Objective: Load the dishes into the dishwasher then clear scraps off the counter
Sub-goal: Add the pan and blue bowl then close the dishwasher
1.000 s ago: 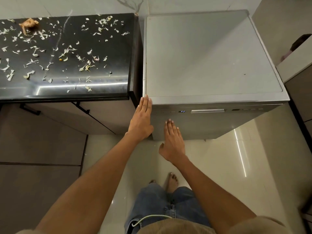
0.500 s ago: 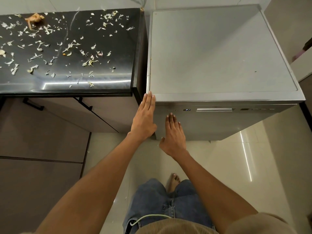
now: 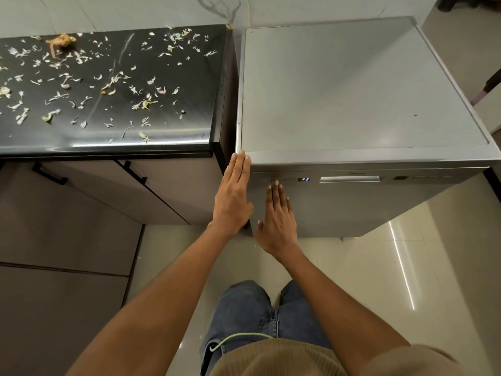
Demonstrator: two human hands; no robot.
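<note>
A silver dishwasher (image 3: 352, 90) stands with its door closed to the right of a black counter (image 3: 168, 137). Its control strip shows a lit "P2" display (image 3: 305, 179). My left hand (image 3: 234, 194) lies flat with straight fingers against the dishwasher's top left front corner. My right hand (image 3: 278, 215) is flat too, its fingertips at the buttons left of the display. Pale vegetable scraps (image 3: 141, 103) are scattered all over the counter, with a brownish lump (image 3: 61, 42) at the back left. No dishes are in view.
Brown cabinet doors with black handles (image 3: 50, 176) sit under the counter. The glossy tiled floor (image 3: 379, 280) spreads in front of the dishwasher. My legs in jeans (image 3: 244, 308) are below the hands. A cabinet edge (image 3: 490, 104) shows at the far right.
My right hand has slid up the dishwasher's front, its fingertips now at the control buttons. My left hand has stayed at the corner. The display now reads P2.
</note>
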